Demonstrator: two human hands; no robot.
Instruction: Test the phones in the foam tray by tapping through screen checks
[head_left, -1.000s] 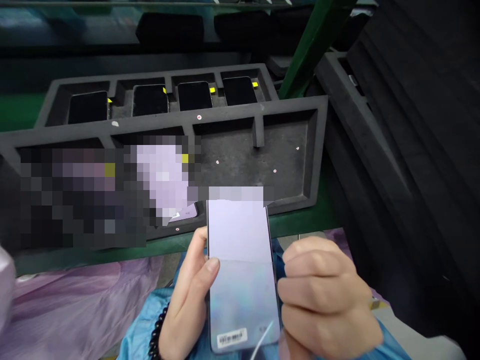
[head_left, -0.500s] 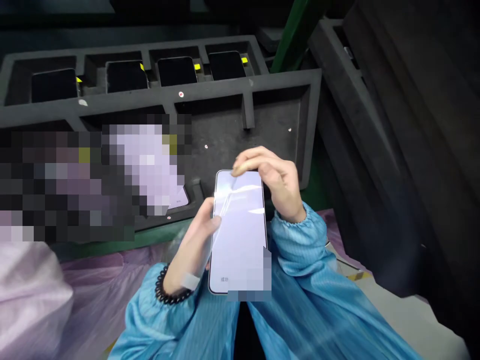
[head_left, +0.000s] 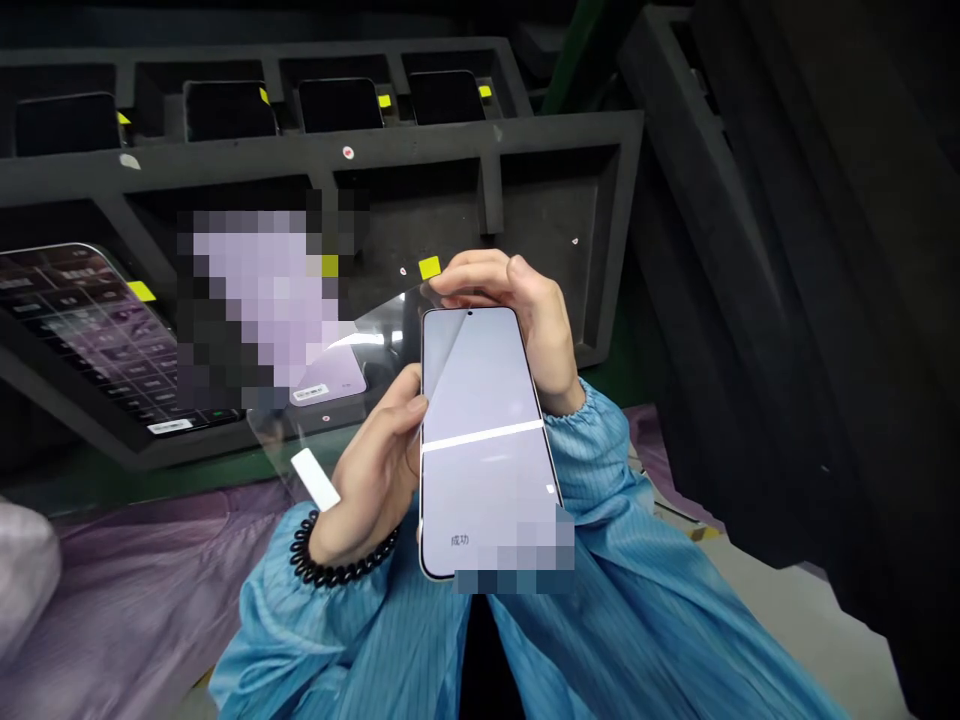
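A lit smartphone [head_left: 484, 390] with a pale lilac screen lies face up in my left hand [head_left: 379, 450]. The thumb of that hand rests on the phone's left edge, its other fingers hidden beneath. At the phone's top edge my right hand [head_left: 517, 300] is closed, its fingertips at a clear film [head_left: 382, 330] beside a yellow tab [head_left: 429, 267]. The film spreads left of the phone, past my left hand. A white label [head_left: 315, 478] sits on its lower end, close to my left wrist.
A black foam tray [head_left: 491, 190] with compartments stands ahead. It holds a lit phone [head_left: 330, 380], partly blurred out, and a phone with a grid screen [head_left: 90, 330]. Behind, another tray holds several dark phones [head_left: 341, 103] with yellow tabs. Black foam pieces [head_left: 750, 300] stack at right.
The clear film has shifted off the phone's screen to the left, and its yellow tab now shows. My right hand has turned, its fingers now behind the phone's top edge.
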